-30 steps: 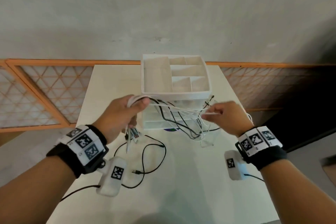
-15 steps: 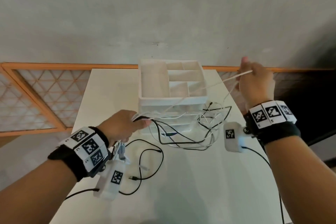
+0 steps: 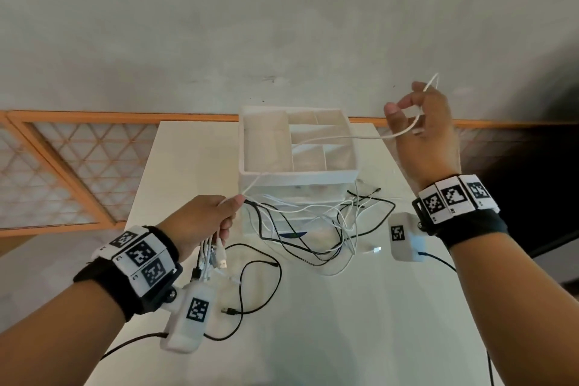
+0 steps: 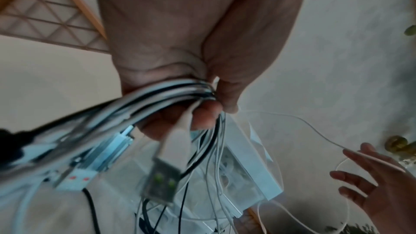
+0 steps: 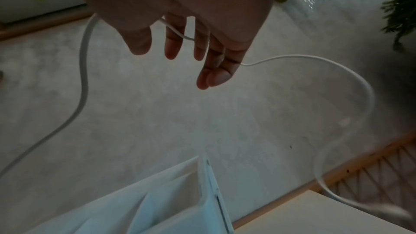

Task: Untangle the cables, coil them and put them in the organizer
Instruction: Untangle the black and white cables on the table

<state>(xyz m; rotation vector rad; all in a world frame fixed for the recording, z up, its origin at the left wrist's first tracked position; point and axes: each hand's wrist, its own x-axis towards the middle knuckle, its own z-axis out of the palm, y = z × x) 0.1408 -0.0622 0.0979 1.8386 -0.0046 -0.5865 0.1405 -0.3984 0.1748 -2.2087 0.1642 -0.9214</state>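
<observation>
Our left hand [image 3: 200,219] grips a bundle of cables [image 4: 162,95] by their plug ends, which hang below the fist above the surface [image 3: 313,323]. The rest of the cables trail in a tangle [image 3: 329,229] at the foot of the organizer [image 3: 266,147]. Our right hand [image 3: 423,131], raised beside the organizer, has loosely spread fingers with one white cable [image 3: 360,136] draped through them, running across the organizer to our left hand.
</observation>
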